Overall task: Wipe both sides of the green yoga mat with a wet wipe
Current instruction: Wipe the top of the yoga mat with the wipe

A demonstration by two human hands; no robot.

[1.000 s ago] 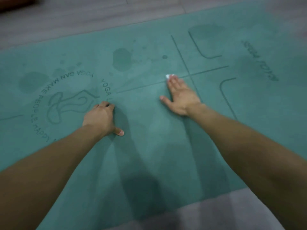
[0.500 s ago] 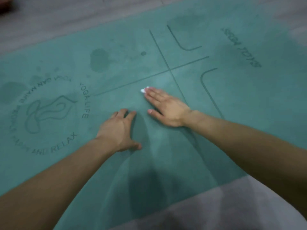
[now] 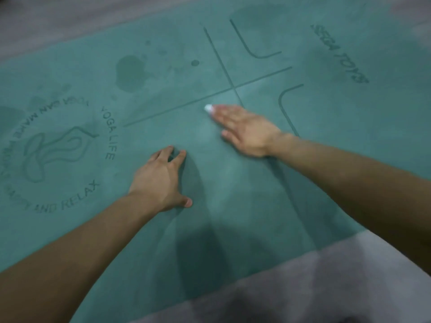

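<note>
2 hands flat on green yoga mat [image 3: 303, 173], grey floor [image 3: 349, 276] around.
R hand [image 3: 247, 131] presses white wet wipe [image 3: 208, 108] under straight fingers; L hand [image 3: 161, 180] spread, palm down, w/ nothing held.

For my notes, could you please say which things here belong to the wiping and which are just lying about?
Job: green yoga mat; wet wipe under the right hand; left hand resting on the mat.
Just there: grey floor.
</note>
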